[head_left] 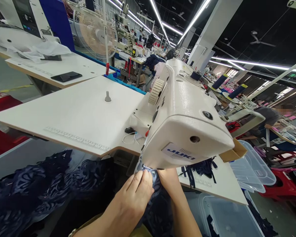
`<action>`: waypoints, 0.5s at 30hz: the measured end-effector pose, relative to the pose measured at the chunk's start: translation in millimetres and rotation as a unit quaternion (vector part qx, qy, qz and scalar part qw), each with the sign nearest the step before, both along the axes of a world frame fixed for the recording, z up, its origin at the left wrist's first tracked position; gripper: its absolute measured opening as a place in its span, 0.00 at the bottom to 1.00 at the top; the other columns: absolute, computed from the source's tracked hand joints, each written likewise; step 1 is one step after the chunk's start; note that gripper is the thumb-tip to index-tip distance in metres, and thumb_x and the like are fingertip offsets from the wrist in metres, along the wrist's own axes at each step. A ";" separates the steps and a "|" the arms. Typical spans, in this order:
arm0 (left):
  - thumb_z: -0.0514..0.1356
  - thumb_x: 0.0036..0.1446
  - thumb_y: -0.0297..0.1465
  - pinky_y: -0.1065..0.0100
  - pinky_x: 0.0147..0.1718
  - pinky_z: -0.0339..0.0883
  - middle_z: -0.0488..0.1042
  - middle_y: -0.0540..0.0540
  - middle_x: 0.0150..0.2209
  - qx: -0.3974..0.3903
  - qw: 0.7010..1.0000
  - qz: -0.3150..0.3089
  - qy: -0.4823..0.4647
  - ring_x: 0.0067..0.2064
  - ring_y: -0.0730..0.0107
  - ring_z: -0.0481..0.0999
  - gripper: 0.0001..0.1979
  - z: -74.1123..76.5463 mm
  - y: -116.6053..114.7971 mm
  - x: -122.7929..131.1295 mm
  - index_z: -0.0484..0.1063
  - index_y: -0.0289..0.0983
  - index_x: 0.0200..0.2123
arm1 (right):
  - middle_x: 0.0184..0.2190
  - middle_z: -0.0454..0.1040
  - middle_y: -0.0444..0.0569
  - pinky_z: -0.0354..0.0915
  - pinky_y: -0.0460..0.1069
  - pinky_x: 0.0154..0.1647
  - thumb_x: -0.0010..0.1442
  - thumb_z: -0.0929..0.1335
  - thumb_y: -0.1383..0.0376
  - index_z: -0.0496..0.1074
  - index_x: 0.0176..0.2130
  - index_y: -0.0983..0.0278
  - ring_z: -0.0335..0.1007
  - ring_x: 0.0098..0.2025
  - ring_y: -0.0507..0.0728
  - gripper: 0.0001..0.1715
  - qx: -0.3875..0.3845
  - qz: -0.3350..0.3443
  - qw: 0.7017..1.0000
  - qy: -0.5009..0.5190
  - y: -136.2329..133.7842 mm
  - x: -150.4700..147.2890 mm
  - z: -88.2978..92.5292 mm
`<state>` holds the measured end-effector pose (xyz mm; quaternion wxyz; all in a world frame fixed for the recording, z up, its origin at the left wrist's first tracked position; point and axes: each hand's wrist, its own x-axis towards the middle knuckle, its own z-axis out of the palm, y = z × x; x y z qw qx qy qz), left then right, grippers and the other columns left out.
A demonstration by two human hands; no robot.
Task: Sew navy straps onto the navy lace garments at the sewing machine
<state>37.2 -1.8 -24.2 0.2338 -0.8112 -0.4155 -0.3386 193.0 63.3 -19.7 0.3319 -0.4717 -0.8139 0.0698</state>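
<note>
A white sewing machine (187, 131) with JUKI lettering fills the middle of the view, its head leaning over my hands. My left hand (134, 194) is closed on a navy lace-patterned fabric (158, 207) at the front of the machine, fingertips pressed together near the needle area. The cloth hangs down between my forearms. My right hand (166, 174) reaches in under the machine head on the other side of the fabric; its fingers are hidden by the head. The needle and presser foot cannot be seen clearly.
Left of the machine spreads a white tabletop (71, 112) with a grey peg (108, 96). Beyond it lies a black phone (66, 76). Navy lace pieces (44, 181) fill a bin at lower left. Dark strips (199, 169) lie at right, above a clear plastic box (232, 214).
</note>
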 end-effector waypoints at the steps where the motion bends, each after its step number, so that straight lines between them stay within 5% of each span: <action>1: 0.53 0.64 0.26 0.60 0.47 0.63 0.78 0.40 0.43 0.002 1.000 -0.006 0.001 0.44 0.61 0.76 0.13 0.6 0.5 -0.6 0.72 0.27 0.47 | 0.38 0.80 0.50 0.66 0.53 0.54 0.60 0.59 0.70 0.77 0.43 0.60 0.72 0.48 0.60 0.21 -0.017 0.007 0.999 0.027 0.1 -1.0 2.7; 7: 0.55 0.62 0.24 0.61 0.48 0.64 0.78 0.39 0.42 0.014 0.999 -0.044 0.012 0.44 0.61 0.76 0.11 7.4 1.7 -5.1 0.72 0.26 0.46 | 0.38 0.80 0.50 0.67 0.51 0.50 0.57 0.62 0.70 0.78 0.39 0.62 0.73 0.44 0.59 0.16 -0.121 -0.018 0.971 0.207 -2.4 -7.6 13.9; 15: 0.54 0.63 0.25 0.61 0.47 0.64 0.78 0.40 0.42 0.009 0.998 -0.063 0.019 0.44 0.61 0.76 0.12 10.5 5.8 -5.7 0.73 0.25 0.45 | 0.24 0.77 0.46 0.69 0.49 0.40 0.56 0.62 0.70 0.77 0.30 0.62 0.73 0.31 0.56 0.14 -0.150 -0.045 0.967 0.203 -3.5 -3.1 1.8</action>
